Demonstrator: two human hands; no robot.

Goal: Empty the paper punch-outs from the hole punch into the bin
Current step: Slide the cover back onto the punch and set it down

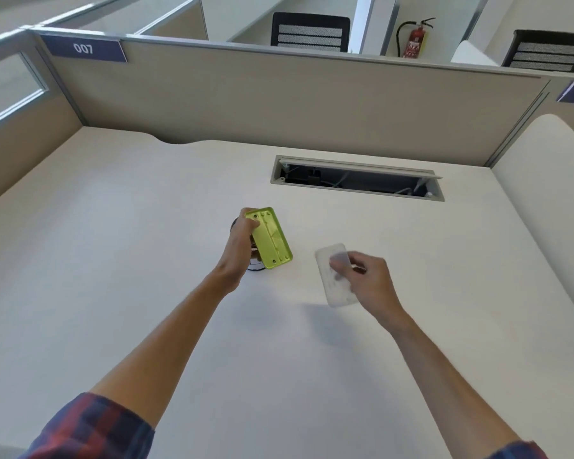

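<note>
My left hand (237, 248) grips a lime-green hole punch (269, 239), tipped so its underside faces me; its metal handle side is mostly hidden behind the hand. My right hand (367, 276) holds a translucent white cover tray (335, 276), detached from the punch and raised a little above the white desk (113, 243), with its shadow below it. The tray is blurred. A bin is nowhere in sight, and I cannot make out any paper punch-outs.
A rectangular cable slot (357, 178) with its flap open sits in the desk behind the hands. Beige cubicle partitions (279, 94) wall the desk at the back and left. A rounded white panel (544, 193) stands at the right.
</note>
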